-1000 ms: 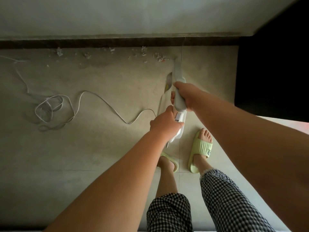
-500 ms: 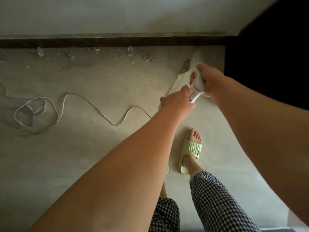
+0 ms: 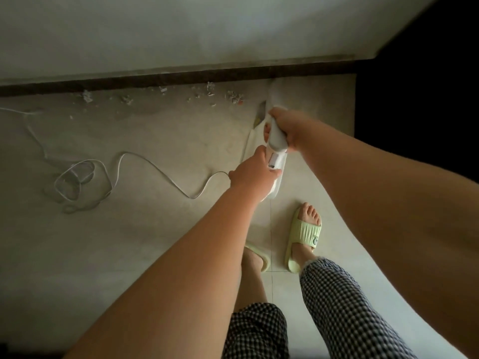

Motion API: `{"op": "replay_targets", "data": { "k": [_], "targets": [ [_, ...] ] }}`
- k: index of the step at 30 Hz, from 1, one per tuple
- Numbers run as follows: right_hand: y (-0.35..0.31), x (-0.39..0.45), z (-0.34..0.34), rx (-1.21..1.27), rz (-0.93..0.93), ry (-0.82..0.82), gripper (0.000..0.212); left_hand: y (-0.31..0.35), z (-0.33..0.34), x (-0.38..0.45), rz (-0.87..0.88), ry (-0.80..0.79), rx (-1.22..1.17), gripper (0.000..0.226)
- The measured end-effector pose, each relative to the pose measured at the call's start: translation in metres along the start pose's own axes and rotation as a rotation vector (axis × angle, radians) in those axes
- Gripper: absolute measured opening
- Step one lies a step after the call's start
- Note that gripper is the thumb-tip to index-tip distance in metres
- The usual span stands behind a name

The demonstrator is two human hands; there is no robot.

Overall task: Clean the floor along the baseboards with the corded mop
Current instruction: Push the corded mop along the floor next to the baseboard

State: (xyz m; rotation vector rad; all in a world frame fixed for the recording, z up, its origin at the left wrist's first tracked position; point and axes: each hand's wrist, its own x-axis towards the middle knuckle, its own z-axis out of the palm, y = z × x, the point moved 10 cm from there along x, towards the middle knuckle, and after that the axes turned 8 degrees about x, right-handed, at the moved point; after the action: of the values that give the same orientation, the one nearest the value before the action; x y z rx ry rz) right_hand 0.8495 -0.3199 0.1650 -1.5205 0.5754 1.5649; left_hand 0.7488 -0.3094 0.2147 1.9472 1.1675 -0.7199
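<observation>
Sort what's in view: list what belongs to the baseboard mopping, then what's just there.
Job: corded mop, right hand, left hand, power cord, baseboard, debris scraps.
Just there: green slippers, checked trousers.

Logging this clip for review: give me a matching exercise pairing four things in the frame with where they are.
Things:
1. white cord
2. debris scraps
3. mop handle
4. green slipper

Places:
A. gripped by both hands
B. on the person's right foot
C. looped on the floor at the left
D. scattered along the dark baseboard

Pairs: 1-C, 2-D, 3-A, 4-B
</observation>
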Motion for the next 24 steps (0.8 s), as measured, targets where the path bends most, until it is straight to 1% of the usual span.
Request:
{"op": "replay_targets", "data": {
  "k": [3, 6, 8, 10, 14, 17, 20, 24],
  "targets": [
    [0.011, -0.004, 0.022, -0.053, 0.023, -0.05, 0.023, -0.014, -0.004, -0.012, -0.059, 0.036, -0.004, 0.037],
    [0.023, -0.007, 0.026, 0.062, 0.037, -0.053, 0.027, -0.024, -0.009, -0.017, -0.057, 0.018, 0.097, 0.03],
    [0.024, -0.006, 0.01, 0.145, 0.029, -0.034, 0.028, -0.015, -0.007, -0.018, -0.018, 0.003, 0.155, 0.028],
    [0.019, -0.005, -0.016, 0.173, 0.005, 0.013, 0.025, 0.004, -0.002, -0.019, 0.023, 0.002, 0.172, 0.028],
    [0.011, -0.004, -0.063, 0.137, -0.027, 0.108, 0.022, 0.041, 0.024, -0.019, 0.074, -0.022, 0.146, 0.033],
    [0.018, -0.005, -0.081, 0.074, -0.004, 0.144, 0.023, 0.049, 0.045, -0.023, 0.082, -0.069, 0.063, 0.035],
    [0.031, -0.007, -0.076, 0.051, 0.015, 0.148, 0.024, 0.038, 0.052, -0.029, 0.075, -0.105, 0.03, 0.037],
    [0.056, -0.01, -0.039, 0.119, 0.016, 0.145, 0.022, -0.008, 0.039, -0.034, 0.082, -0.131, 0.091, 0.034]
  ]
}}
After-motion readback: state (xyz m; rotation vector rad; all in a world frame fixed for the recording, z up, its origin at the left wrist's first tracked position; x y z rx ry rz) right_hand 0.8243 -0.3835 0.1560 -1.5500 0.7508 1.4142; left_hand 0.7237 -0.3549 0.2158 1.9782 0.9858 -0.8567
